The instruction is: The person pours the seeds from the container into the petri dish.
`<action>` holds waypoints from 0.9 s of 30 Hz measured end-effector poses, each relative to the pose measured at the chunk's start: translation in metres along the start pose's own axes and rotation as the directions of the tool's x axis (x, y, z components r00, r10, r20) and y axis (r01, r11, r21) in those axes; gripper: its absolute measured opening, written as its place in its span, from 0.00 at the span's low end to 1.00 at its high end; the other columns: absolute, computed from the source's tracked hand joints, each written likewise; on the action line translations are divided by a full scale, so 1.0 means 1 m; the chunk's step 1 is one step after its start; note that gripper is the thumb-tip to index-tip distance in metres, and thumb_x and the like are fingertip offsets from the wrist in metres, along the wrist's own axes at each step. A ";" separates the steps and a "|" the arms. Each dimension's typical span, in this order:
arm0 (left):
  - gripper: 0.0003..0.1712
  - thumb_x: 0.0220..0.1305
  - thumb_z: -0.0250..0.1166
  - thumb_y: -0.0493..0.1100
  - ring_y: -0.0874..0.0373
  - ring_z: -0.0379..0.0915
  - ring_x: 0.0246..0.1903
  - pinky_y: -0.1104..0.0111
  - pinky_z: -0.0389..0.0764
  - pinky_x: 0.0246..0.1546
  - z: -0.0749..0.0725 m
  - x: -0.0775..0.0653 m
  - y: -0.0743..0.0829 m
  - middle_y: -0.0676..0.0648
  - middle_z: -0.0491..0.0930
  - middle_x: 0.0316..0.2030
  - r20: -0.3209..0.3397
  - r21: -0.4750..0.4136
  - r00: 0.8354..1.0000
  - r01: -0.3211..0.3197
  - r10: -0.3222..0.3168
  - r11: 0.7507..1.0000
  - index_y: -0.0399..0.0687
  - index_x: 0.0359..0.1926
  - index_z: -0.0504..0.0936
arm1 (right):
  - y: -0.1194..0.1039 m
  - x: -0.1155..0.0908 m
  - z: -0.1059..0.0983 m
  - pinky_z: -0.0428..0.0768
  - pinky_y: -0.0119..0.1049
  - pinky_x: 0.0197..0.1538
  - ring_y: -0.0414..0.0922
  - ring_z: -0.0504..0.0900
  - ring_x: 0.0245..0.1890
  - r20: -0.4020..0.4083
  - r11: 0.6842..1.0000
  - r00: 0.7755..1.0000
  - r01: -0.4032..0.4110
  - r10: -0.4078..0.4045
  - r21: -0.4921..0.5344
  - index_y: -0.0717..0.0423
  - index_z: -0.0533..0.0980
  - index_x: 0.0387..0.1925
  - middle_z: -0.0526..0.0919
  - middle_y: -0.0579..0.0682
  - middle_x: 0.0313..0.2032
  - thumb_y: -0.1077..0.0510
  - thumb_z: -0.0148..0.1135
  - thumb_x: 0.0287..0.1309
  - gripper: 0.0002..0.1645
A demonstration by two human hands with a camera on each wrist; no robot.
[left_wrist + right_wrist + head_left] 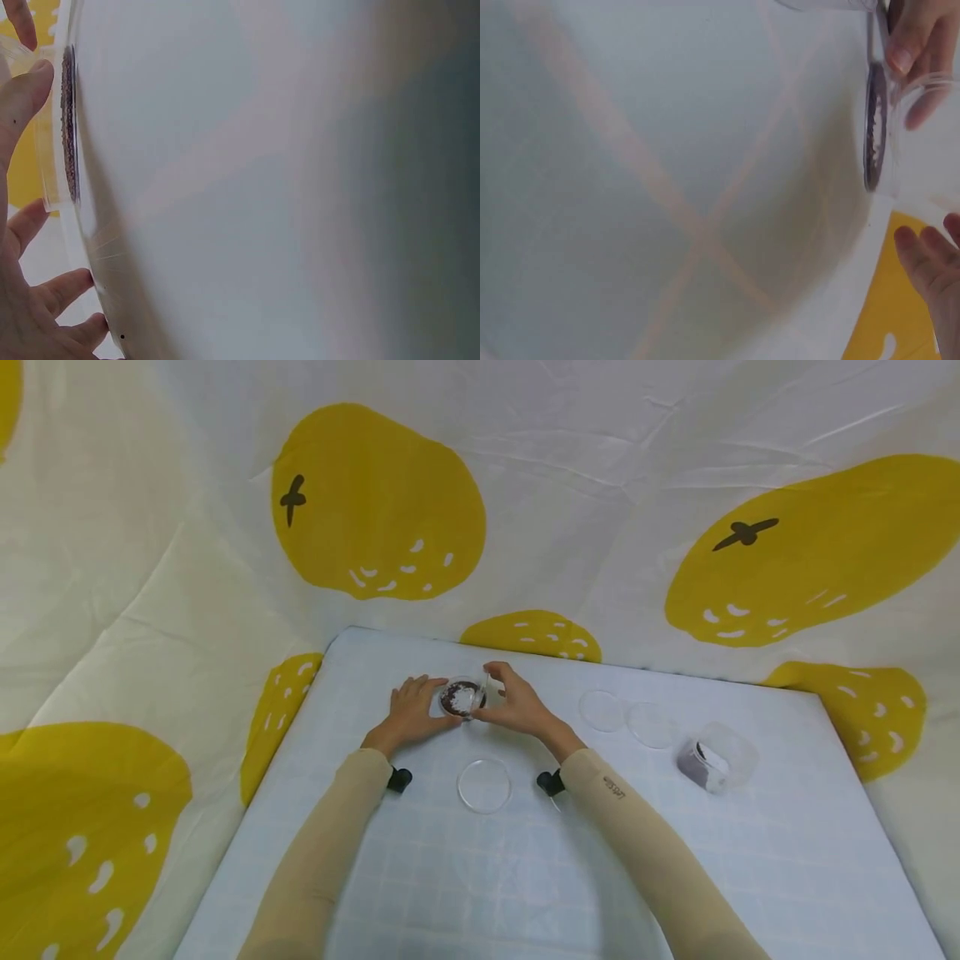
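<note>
My left hand [411, 710] grips a clear round tub [450, 710] standing near the table's back edge, thumb in front and index finger behind. Dark brown crumbs [69, 124] form a layer in its bottom, with white bits among them in the head view. Over the tub's right side, my right hand [519, 703] pinches a clear round lid-like piece [483, 687], thumb low and index finger high. That piece [930, 150] stands tilted, its curved rim overlapping the tub in the right wrist view. The other fingers of my left hand [37, 292] spread against the table.
A clear ring-shaped lid [483, 786] lies in front of my hands. Two more clear round pieces, one nearer [602, 711] and one farther right [652, 725], lie flat. Beyond them sits a clear container [731, 752] with dark and white contents. Patterned cloth [570, 543] hangs behind the table.
</note>
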State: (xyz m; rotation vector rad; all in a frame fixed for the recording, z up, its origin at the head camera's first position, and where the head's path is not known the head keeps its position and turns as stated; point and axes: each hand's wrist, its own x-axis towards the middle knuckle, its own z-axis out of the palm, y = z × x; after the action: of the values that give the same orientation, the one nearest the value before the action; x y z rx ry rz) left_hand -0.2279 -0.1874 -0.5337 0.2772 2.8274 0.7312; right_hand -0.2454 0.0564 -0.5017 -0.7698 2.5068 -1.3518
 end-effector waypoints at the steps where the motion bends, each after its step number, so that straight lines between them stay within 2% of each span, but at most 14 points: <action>1: 0.53 0.58 0.65 0.73 0.33 0.36 0.74 0.35 0.37 0.69 0.000 0.000 0.000 0.36 0.49 0.76 -0.004 0.000 1.000 -0.003 0.003 1.000 0.55 0.76 0.59 | -0.001 0.000 0.000 0.70 0.51 0.66 0.53 0.62 0.71 -0.002 1.000 1.000 0.002 -0.002 0.002 0.60 0.57 0.72 0.63 0.58 0.71 0.53 0.77 0.53 0.53; 15: 0.52 0.58 0.65 0.72 0.34 0.36 0.75 0.36 0.36 0.69 0.000 0.000 0.001 0.36 0.49 0.76 0.006 0.000 1.000 0.009 -0.009 1.000 0.57 0.76 0.58 | -0.003 0.006 0.000 0.69 0.53 0.66 0.52 0.63 0.71 -0.031 0.999 0.999 0.037 -0.038 -0.022 0.60 0.58 0.71 0.65 0.58 0.70 0.52 0.77 0.51 0.53; 19: 0.52 0.59 0.65 0.72 0.34 0.36 0.75 0.36 0.36 0.69 0.001 0.000 0.001 0.36 0.48 0.76 0.005 0.006 1.000 0.010 -0.010 1.000 0.57 0.76 0.58 | -0.005 0.008 0.001 0.70 0.53 0.65 0.54 0.65 0.69 -0.042 0.999 0.998 0.051 -0.050 0.009 0.63 0.58 0.71 0.66 0.60 0.69 0.54 0.78 0.50 0.53; 27: 0.52 0.58 0.65 0.72 0.34 0.36 0.75 0.36 0.37 0.69 0.000 0.001 0.000 0.36 0.48 0.76 0.014 0.007 1.000 0.011 -0.011 1.000 0.57 0.76 0.58 | -0.010 0.011 0.005 0.74 0.52 0.62 0.61 0.71 0.63 -0.059 0.997 0.997 0.057 -0.053 0.056 0.62 0.58 0.71 0.64 0.61 0.67 0.57 0.78 0.50 0.53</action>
State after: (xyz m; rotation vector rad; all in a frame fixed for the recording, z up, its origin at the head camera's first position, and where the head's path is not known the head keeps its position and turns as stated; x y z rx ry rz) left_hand -0.2288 -0.1869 -0.5338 0.2666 2.8161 0.7145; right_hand -0.2494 0.0426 -0.4950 -0.8052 2.4950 -1.4772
